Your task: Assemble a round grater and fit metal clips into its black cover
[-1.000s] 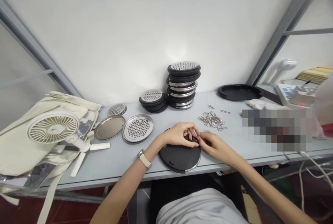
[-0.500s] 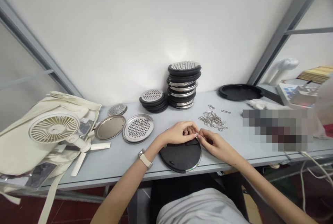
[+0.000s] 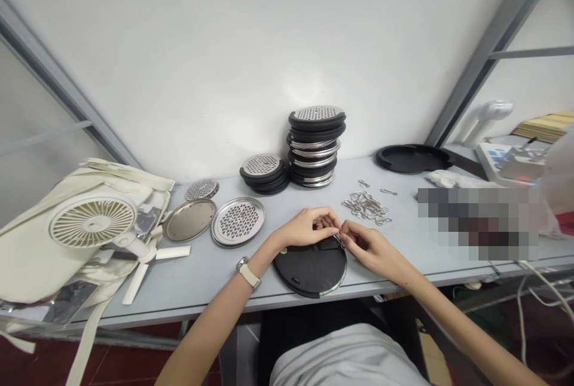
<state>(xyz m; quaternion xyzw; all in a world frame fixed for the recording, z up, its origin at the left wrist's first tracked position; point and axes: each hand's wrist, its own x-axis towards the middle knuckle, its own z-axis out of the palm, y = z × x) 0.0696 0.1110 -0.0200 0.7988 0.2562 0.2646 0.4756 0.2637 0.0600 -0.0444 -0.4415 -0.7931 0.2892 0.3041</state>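
Note:
My left hand (image 3: 305,227) and my right hand (image 3: 365,248) meet above the upper edge of a round black disc (image 3: 309,272), which has a thin metal rim showing at its lower right. Between their fingertips is a small bent wire clip (image 3: 338,238), pinched most clearly by my right hand. The left fingers curl close around its other end and hide part of it. A loose heap of similar metal clips (image 3: 365,208) lies on the grey table just beyond my right hand.
Stacks of black-rimmed perforated discs (image 3: 316,147) stand against the white wall. Steel grater plates (image 3: 237,222) and a plain steel dish (image 3: 189,220) lie left, beside a cream bag (image 3: 45,254) with a fan. A black tray (image 3: 412,159) sits right; a pixelated patch covers the table's right.
My hands have risen slightly and drawn back from the disc, showing more of its upper surface. The clip between them has shifted a little, and the disc has stayed in place.

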